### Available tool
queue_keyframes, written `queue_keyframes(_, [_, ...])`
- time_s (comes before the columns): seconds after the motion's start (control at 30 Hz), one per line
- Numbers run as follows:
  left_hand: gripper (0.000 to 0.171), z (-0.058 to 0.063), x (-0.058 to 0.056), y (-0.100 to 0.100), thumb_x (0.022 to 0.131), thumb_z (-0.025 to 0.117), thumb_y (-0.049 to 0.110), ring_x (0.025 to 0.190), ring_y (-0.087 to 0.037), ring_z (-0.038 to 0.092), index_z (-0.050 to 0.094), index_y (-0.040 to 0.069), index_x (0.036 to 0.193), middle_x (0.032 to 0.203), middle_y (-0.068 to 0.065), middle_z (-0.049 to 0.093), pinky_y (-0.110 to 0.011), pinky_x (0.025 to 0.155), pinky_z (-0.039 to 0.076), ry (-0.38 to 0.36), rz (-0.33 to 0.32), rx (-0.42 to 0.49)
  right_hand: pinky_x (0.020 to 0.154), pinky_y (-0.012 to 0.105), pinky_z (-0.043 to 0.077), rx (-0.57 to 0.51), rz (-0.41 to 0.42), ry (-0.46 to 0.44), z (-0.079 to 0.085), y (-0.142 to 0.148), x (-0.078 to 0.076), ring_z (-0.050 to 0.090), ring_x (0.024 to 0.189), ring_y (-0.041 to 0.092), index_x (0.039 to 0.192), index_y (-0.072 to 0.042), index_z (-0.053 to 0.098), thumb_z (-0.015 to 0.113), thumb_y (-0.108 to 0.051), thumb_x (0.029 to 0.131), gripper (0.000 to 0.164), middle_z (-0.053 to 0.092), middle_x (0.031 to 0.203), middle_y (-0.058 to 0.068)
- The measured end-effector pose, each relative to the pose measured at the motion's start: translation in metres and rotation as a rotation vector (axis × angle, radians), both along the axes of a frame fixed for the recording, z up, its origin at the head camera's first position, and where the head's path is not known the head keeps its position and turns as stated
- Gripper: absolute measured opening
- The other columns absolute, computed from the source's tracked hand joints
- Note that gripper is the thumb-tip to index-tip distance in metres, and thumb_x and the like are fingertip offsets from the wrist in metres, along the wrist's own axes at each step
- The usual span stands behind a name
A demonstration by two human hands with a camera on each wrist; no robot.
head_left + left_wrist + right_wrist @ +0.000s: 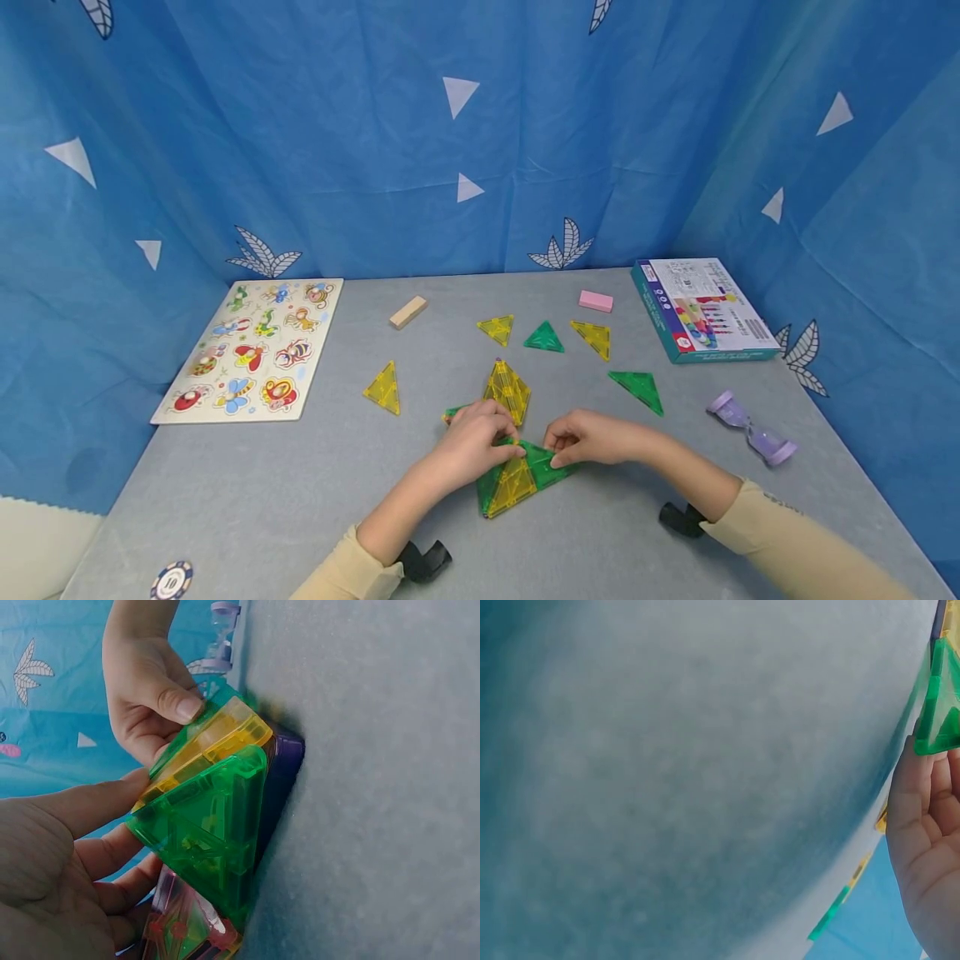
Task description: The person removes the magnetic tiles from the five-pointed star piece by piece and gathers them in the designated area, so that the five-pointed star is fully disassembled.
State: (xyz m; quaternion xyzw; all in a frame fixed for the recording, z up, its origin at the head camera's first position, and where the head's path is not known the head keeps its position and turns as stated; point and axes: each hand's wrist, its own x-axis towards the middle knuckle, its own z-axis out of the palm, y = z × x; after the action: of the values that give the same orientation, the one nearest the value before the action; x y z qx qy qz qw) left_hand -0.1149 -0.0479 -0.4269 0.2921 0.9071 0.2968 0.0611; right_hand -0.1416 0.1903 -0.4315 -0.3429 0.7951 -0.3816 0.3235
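Note:
A build of see-through green and yellow triangular magnetic tiles stands on the grey table in front of me. My left hand pinches its upper tip between thumb and fingers, beside a yellow tile. To the right, my right hand pinches a green tile adjoining that yellow one. Seen from the left wrist, a green tile faces the camera, and a purple piece shows at the base. Just behind the hands rises a yellow pointed build. The left hand partly covers the green piece behind it.
Loose yellow tiles and green tiles lie around the build. An insect puzzle board is at left, a game box at back right, a purple sand timer at right. Wooden and pink blocks lie behind.

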Motion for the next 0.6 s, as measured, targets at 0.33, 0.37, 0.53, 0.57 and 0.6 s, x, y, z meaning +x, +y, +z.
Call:
queue_keyframes(0.33, [0.009, 0.0, -0.001, -0.001, 0.083, 0.071, 0.029, 0.095, -0.014, 0.051, 0.067, 0.022, 0.081, 0.098, 0.008, 0.055, -0.038, 0.087, 0.036, -0.02, -0.011, 0.031, 0.057, 0.02, 0.041, 0.007, 0.001, -0.015, 0.003, 0.0, -0.001, 0.046, 0.061, 0.004, 0.091, -0.01, 0.065, 0.064, -0.017, 0.089, 0.008, 0.055, 0.073, -0.006])
queue_keyframes(0.37, [0.008, 0.0, -0.002, -0.001, 0.083, 0.071, 0.029, 0.095, -0.014, 0.051, 0.067, 0.022, 0.081, 0.097, 0.008, 0.055, -0.038, 0.087, 0.036, -0.021, -0.012, 0.031, 0.057, 0.021, 0.04, 0.004, 0.001, -0.017, 0.004, 0.0, -0.001, 0.045, 0.061, 0.005, 0.091, -0.009, 0.065, 0.064, -0.017, 0.089, 0.008, 0.055, 0.073, -0.006])
queue_keyframes(0.53, [0.008, 0.0, -0.001, -0.001, 0.083, 0.071, 0.029, 0.095, -0.013, 0.051, 0.066, 0.023, 0.081, 0.098, 0.008, 0.055, -0.038, 0.087, 0.037, -0.022, -0.022, 0.029, 0.057, 0.021, 0.038, -0.016, 0.005, -0.016, 0.004, 0.005, -0.003, 0.043, 0.06, 0.005, 0.09, -0.007, 0.064, 0.062, -0.015, 0.09, 0.008, 0.051, 0.071, -0.006])
queue_keyframes(0.57, [0.008, -0.001, -0.001, -0.001, 0.083, 0.071, 0.028, 0.095, -0.013, 0.051, 0.066, 0.023, 0.08, 0.098, 0.008, 0.055, -0.038, 0.087, 0.037, -0.021, -0.025, 0.03, 0.056, 0.021, 0.038, -0.016, -0.001, -0.011, 0.005, 0.008, -0.005, 0.042, 0.06, 0.004, 0.089, -0.007, 0.064, 0.062, -0.015, 0.09, 0.009, 0.05, 0.07, -0.006])
queue_keyframes(0.6, [0.008, -0.001, -0.001, -0.002, 0.083, 0.071, 0.028, 0.096, -0.013, 0.051, 0.066, 0.023, 0.08, 0.098, 0.008, 0.055, -0.038, 0.087, 0.037, -0.022, -0.027, 0.029, 0.057, 0.021, 0.037, -0.013, -0.011, -0.001, 0.005, 0.011, -0.007, 0.042, 0.06, 0.004, 0.089, -0.007, 0.063, 0.062, -0.016, 0.091, 0.009, 0.05, 0.07, -0.006])
